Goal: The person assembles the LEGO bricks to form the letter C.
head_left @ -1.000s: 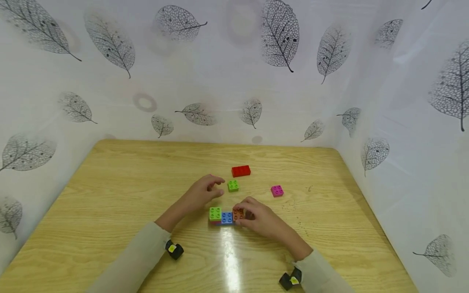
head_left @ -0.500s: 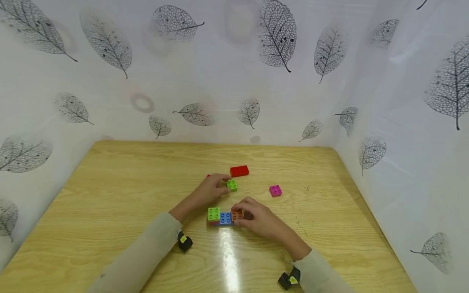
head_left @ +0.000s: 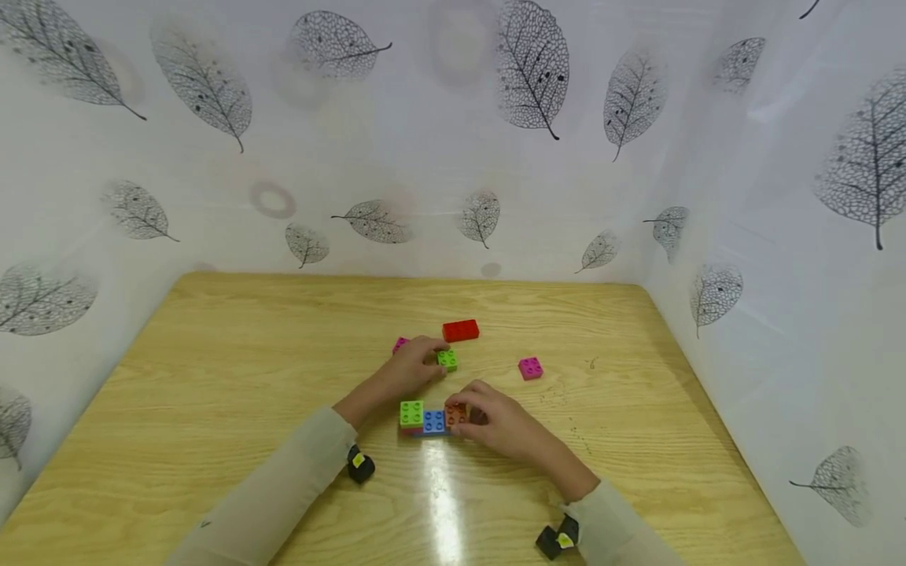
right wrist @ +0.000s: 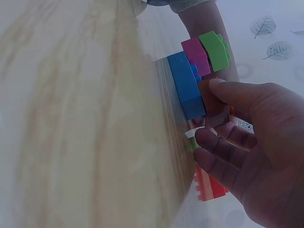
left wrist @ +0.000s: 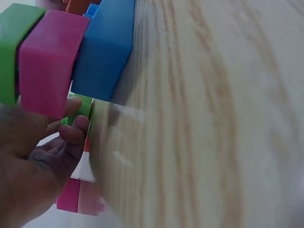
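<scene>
Two pinches at once — left hand (head_left: 413, 368) on the loose green brick (head_left: 447, 360), right hand (head_left: 499, 418) gripping the orange brick (head_left: 456, 415) on the small build.
A low, even pinch on opposite sides should suit the green brick best, studs up, while the right hand braces the build against sliding; whether the orange brick is pressed fully home I can't tell. The green brick, four-studded and bright lime, lies on the table (head_left: 269, 338) just behind the build — a long blue brick (head_left: 434, 421), bare studs mid-span, orange at its right end, a magenta brick (left wrist: 52, 57) under the top green brick (head_left: 411, 410) at its left.
</scene>
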Available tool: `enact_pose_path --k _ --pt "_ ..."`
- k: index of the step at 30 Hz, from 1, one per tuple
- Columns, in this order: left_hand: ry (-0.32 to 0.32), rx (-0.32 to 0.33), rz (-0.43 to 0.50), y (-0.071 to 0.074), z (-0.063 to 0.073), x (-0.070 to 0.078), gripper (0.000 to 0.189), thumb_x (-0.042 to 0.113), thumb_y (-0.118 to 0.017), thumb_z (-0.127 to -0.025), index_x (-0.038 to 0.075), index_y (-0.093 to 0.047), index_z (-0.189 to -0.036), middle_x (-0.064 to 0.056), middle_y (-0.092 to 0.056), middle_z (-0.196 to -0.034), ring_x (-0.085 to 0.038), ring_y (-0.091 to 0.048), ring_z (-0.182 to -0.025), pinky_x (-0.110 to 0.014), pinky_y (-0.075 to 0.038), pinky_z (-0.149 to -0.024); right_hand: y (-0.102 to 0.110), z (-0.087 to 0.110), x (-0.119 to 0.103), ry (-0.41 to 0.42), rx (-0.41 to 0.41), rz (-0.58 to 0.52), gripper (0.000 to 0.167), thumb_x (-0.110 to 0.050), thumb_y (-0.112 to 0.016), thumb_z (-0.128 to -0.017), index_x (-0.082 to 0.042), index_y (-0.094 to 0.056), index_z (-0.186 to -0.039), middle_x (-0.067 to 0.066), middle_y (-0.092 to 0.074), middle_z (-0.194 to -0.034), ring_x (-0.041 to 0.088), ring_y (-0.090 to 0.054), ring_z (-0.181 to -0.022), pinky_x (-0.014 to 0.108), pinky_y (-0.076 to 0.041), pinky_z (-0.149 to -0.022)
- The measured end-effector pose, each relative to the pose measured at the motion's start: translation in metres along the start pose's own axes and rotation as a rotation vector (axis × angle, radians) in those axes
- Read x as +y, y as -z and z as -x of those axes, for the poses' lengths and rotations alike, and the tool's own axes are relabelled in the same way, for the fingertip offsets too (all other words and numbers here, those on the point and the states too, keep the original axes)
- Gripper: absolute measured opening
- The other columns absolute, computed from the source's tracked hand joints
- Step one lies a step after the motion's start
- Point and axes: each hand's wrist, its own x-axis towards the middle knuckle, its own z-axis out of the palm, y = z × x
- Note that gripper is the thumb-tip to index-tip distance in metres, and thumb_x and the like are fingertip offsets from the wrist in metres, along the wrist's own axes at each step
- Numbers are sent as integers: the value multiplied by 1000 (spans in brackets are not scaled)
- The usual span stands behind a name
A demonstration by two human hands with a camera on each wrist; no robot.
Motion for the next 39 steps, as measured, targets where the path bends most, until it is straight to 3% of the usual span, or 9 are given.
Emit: enact_pose_path --k 5,12,16,20,30,39 --pt "-5 -5 29 5 5 2 46 21 -69 -97 12 -58 -141 -10 -55 -143 -27 -52 -130 -49 -44 -108 0 -1 1 9 -2 5 38 -34 -69 -97 -23 -63 -133 -12 -55 -113 6 -55 -87 24 -51 -74" --pt "-19 -1 37 16 19 7 44 26 -70 -96 17 -60 -139 -1 -60 -131 -17 -56 -95 -33 -50 -80 0 -1 1 6 -4 28 39 -33 -69 -96 -23 -63 -133 -13 -55 -113 8 -56 -89 24 -51 -75" --pt "-51 7 68 24 32 14 44 25 -70 -97 15 -61 -138 -2 -60 -130 -16 -53 -87 -31 -47 -73 0 -1 0 2 -1 34 38 -33 -69 -97 -23 -63 -133 -13 -55 -115 9 -56 -89 24 -51 -76" --pt "-86 25 78 31 47 19 42 22 -70 -96 12 -61 -136 -5 -60 -127 -17 -51 -85 -31 -46 -72 -1 -1 -1 -6 2 31 37 -32 -69 -97 -23 -64 -132 -13 -56 -117 9 -56 -89 24 -51 -75" --pt "-61 17 85 41 82 25 39 26 -71 -96 21 -62 -134 2 -60 -125 -18 -54 -88 -30 -49 -68 0 0 -5 -6 4 22 37 -33 -69 -97 -21 -64 -132 -13 -56 -116 8 -55 -88 24 -51 -75" --pt "-119 10 112 42 108 19 40 29 -70 -96 20 -61 -134 1 -58 -131 -17 -56 -87 -27 -51 -67 1 0 -5 -21 -6 8 37 -31 -69 -97 -22 -64 -133 -13 -56 -116 12 -56 -91 25 -51 -75"
